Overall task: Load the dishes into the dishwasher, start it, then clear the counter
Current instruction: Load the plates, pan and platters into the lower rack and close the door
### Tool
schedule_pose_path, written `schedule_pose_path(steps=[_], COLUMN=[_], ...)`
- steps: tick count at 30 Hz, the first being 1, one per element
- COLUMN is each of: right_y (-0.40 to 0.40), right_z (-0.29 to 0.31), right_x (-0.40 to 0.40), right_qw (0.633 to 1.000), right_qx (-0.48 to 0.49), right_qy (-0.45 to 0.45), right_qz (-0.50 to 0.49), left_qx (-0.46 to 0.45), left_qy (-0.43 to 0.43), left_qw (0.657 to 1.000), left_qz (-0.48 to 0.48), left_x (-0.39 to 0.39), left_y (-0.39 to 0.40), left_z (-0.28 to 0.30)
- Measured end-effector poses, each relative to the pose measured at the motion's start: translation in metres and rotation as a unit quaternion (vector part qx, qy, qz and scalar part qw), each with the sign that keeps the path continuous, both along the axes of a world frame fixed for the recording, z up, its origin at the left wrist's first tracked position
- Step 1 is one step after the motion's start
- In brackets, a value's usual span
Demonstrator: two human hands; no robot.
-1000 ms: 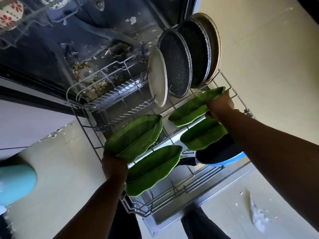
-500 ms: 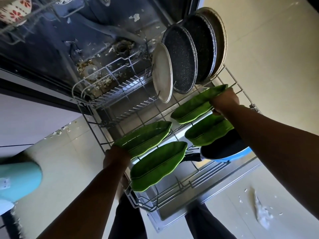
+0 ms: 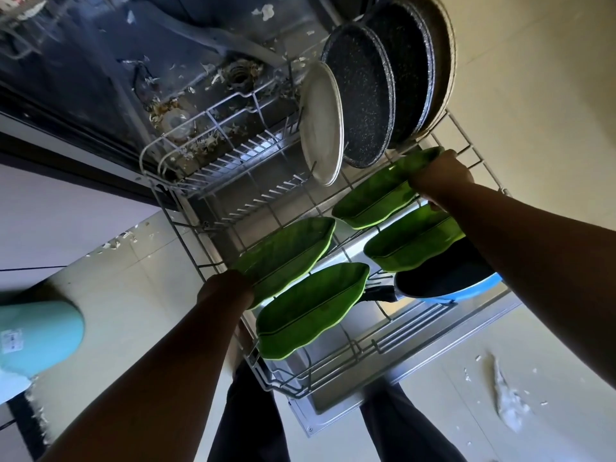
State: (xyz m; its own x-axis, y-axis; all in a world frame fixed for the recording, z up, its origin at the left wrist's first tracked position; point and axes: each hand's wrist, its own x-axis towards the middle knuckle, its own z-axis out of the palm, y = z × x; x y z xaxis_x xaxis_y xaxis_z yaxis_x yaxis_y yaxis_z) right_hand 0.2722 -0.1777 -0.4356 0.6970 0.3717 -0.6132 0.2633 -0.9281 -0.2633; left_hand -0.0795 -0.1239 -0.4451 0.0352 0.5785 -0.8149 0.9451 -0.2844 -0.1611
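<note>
Head view: our left hand (image 3: 224, 288) and right hand (image 3: 440, 176) each grip a green dish (image 3: 286, 251), leaning both on edge between rack (image 3: 186, 225) tines so water drains.

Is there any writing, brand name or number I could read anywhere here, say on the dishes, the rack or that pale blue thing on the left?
No text here can be read.
White sticker on the pale blue object: it carries print, too small and blurred to read.
Green leaf-shaped dishes, dark speckled pans, wire rack: no lettering shows.
</note>
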Motion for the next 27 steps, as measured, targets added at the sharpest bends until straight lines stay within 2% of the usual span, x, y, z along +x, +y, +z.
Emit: schedule_pose_path(steps=[4,9,15,17,20,25,27], right_y=[0.000,0.001,0.000,-0.001,-0.008,-0.043,-0.069], right_z=[-0.003,-0.006,-0.004,0.001,0.018,0.046,0.050], right_x=[0.000,0.003,0.004,0.002,-0.013,-0.054,-0.082], right_qw=[1.000,1.000,1.000,0.998,0.994,0.970,0.951], right_qx=[-0.001,-0.004,-0.011,-0.006,0.001,0.023,0.069], right_qy=[0.003,-0.018,-0.024,-0.054,-0.106,-0.158,-0.160], right_qz=[-0.009,0.008,0.010,0.015,0.036,0.185,0.257], left_qx=[0.024,0.034,0.108,0.134,0.160,0.132,0.134], left_qy=[-0.009,-0.019,-0.013,-0.052,-0.162,-0.346,-0.388], left_qw=[0.999,0.999,0.993,0.989,0.972,0.929,0.909], left_qz=[-0.042,-0.032,-0.045,-0.039,-0.054,-0.001,0.067], left_x=[-0.011,-0.008,0.005,0.012,0.013,0.005,0.005], left_y=[0.001,0.002,0.001,-0.001,-0.010,-0.044,-0.066], left_z=[-0.010,-0.007,0.009,0.015,0.019,0.026,0.034])
